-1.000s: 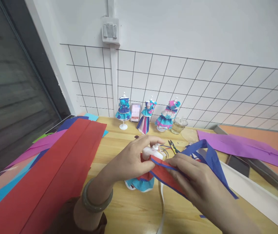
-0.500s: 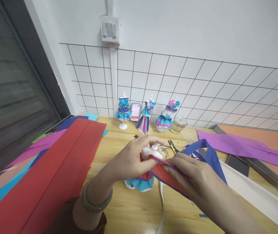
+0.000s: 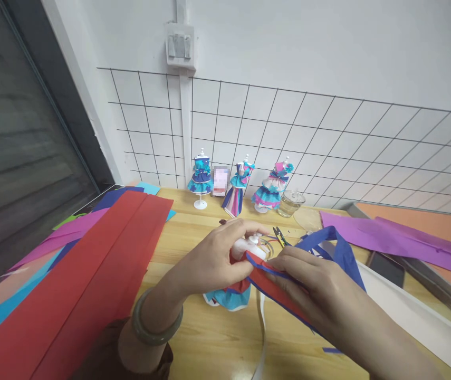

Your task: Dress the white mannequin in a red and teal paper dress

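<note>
My left hand [image 3: 209, 256] wraps around a small white dress form [image 3: 244, 248] near the middle of the table, thumb in front and fingers behind its shoulders. Below, a turquoise ruffled skirt [image 3: 236, 300] with red material above it dresses the form. Between its thumb and fingers, my right hand [image 3: 316, 282] pinches a red strip with blue edges [image 3: 268, 282], just right of the form. The near end of that strip meets the form's chest beside my left thumb. My right palm and fingers hide the strip's other part.
Red sheets [image 3: 118, 253] and other coloured sheets cover the left side. Three dressed mini forms [image 3: 200, 174], a phone [image 3: 221, 182] and a glass cup [image 3: 290, 203] stand at the back. Yellow-black snips [image 3: 279, 236], blue strips [image 3: 342, 248] and a white strip [image 3: 415, 316] lie on the right.
The strip's end at the form has tipped a little, so more of its blue upper edge shows. Both hands keep their holds and have barely moved.
</note>
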{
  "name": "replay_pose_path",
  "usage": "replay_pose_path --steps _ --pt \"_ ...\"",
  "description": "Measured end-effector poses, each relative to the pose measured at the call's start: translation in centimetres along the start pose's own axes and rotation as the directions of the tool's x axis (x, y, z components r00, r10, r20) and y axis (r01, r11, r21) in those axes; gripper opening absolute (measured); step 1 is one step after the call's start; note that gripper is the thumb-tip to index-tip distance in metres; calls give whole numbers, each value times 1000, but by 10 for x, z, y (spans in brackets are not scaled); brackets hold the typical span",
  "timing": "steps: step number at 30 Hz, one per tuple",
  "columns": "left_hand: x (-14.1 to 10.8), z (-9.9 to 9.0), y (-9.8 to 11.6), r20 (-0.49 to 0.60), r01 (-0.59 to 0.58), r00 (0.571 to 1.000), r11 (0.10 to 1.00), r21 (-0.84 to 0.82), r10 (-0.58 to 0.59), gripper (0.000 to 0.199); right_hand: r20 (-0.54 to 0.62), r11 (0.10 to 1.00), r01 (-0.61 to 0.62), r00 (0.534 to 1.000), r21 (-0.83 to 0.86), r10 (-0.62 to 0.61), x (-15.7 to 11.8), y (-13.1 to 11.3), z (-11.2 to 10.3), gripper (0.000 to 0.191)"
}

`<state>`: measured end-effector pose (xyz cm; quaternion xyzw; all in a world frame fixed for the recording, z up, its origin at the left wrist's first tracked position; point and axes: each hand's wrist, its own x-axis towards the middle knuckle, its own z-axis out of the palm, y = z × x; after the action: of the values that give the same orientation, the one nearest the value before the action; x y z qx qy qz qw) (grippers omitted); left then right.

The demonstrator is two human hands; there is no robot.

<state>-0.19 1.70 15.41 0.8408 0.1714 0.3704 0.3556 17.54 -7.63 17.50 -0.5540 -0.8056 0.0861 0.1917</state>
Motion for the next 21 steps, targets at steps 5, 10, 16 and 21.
replay_pose_path --steps 5,10,16,21 --pt "0 0 1 -21 1 1000 1000 -10 -1 38 -91 998 14 996 -56 -19 0 5 2 19" --pt "0 1 1 -30 -8 1000 1000 -12 8 35 -72 999 12 997 -39 -15 -1 4 1 19" --pt "0 1 2 -13 8 1000 1000 -14 -8 34 -36 1000 -7 999 2 8 0 3 0 21" --pt "0 -1 3 23 -11 1000 1000 4 11 47 -75 999 41 996 -23 -42 2 9 3 16"
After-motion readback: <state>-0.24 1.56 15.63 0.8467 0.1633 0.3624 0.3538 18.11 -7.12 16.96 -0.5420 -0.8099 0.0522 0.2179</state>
